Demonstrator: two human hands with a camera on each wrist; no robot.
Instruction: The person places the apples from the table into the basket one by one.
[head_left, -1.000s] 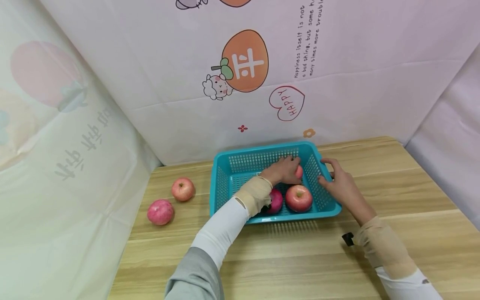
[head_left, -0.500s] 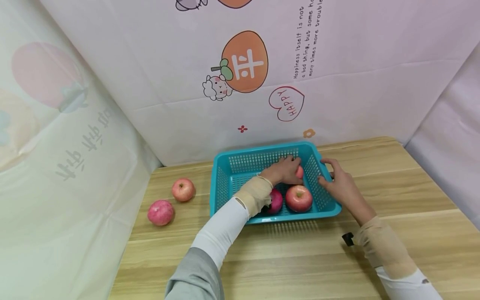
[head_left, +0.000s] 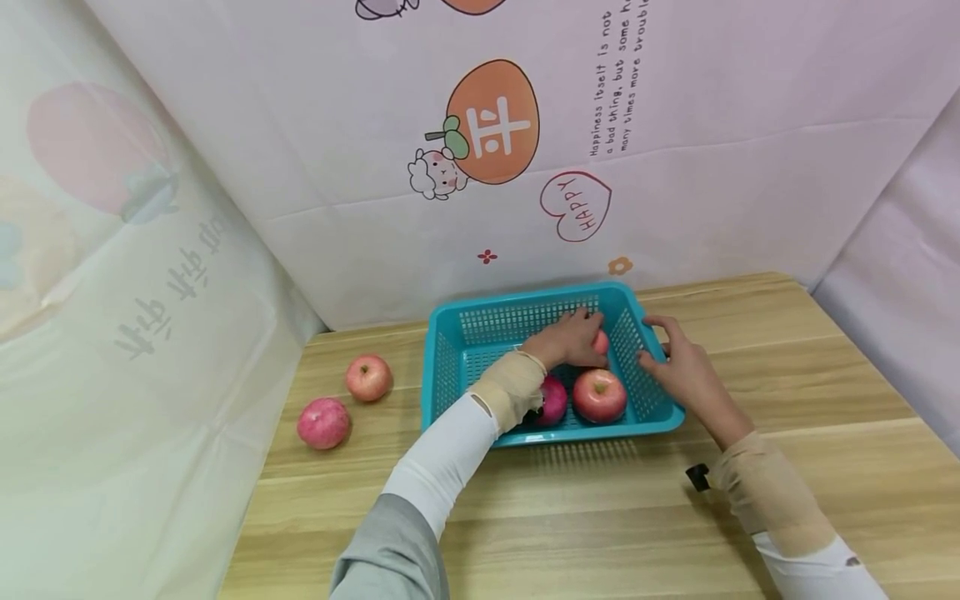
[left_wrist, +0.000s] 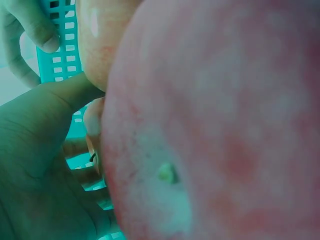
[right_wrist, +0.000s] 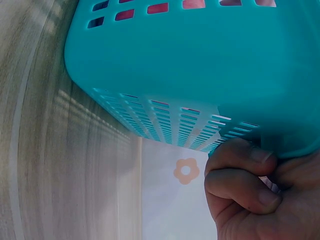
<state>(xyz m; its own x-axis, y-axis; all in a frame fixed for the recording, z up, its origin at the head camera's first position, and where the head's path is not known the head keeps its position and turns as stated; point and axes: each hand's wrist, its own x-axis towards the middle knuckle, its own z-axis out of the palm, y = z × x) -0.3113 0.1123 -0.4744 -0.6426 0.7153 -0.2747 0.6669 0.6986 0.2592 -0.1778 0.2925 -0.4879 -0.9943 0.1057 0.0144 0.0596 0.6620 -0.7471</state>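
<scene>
A blue-green plastic basket (head_left: 517, 439) with latticed sides stands on the wooden table. Inside its far right part, my left hand (head_left: 572, 339) has its fingers around a small red apple (head_left: 601, 342), which the hand partly covers. A larger red apple (head_left: 599, 396) lies in front of that hand, with a deep-pink round fruit (head_left: 554, 401) beside it, partly behind my wrist. In the left wrist view a big pink fruit (left_wrist: 215, 110) fills the foreground. At the basket's right rim, my right hand (head_left: 688, 377) grips the edge, its fingers curled (right_wrist: 240, 190).
Left of the basket, a yellowish-red apple (head_left: 368, 377) and a mottled pink round fruit (head_left: 324, 423) lie on the wooden table (head_left: 570, 533). A white printed cloth (head_left: 337, 150) hangs behind the table and at its sides.
</scene>
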